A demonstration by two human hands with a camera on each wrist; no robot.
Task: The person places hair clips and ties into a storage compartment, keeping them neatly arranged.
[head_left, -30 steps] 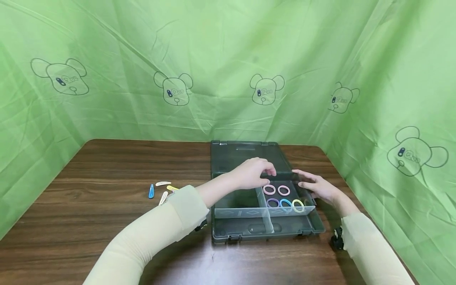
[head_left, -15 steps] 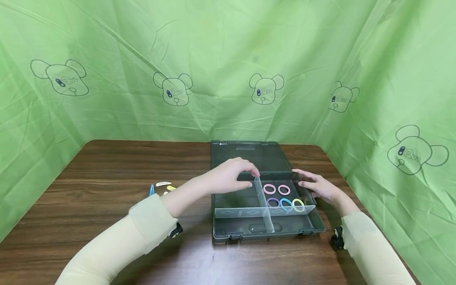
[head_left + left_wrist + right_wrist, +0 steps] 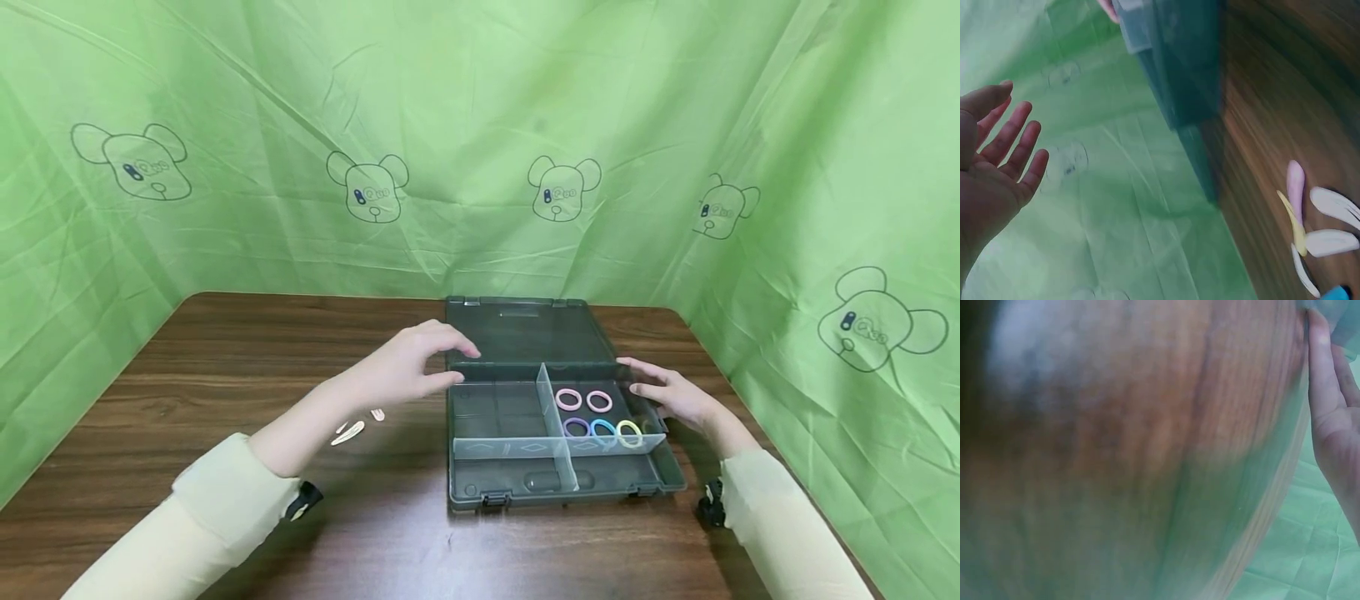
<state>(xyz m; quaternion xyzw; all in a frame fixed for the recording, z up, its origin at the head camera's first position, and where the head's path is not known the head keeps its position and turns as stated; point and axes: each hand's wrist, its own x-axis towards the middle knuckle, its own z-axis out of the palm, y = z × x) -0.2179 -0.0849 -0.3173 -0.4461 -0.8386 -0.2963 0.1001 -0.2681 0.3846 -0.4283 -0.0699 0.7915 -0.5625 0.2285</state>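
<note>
In the head view my left hand (image 3: 408, 367) hovers just left of the dark translucent organizer box (image 3: 510, 493), thumb and fingers spread apart with nothing between them. My right hand (image 3: 678, 400) rests at the box's right side, its fingers extended and its thumb at the rim. Inside the back right compartment lie several hair ties: pink (image 3: 568, 400), purple (image 3: 577, 427), blue (image 3: 603, 429) and yellow (image 3: 628, 434). Snap hair clips lie on the table, partly hidden by my left arm; the left wrist view has a pink clip (image 3: 1295, 187), a yellow clip (image 3: 1293, 222) and white clips (image 3: 1332, 243).
The box lid (image 3: 525, 333) lies folded back behind the box. Clear dividers (image 3: 510, 448) split the box into compartments. A brown wooden table (image 3: 420, 550) carries everything, and a green cloth (image 3: 465, 100) with printed bear heads encloses its back and sides.
My left hand has moved left from above the hair ties, across the left compartment, to beside the box, its forearm now covering some clips. My right hand has stayed in place.
</note>
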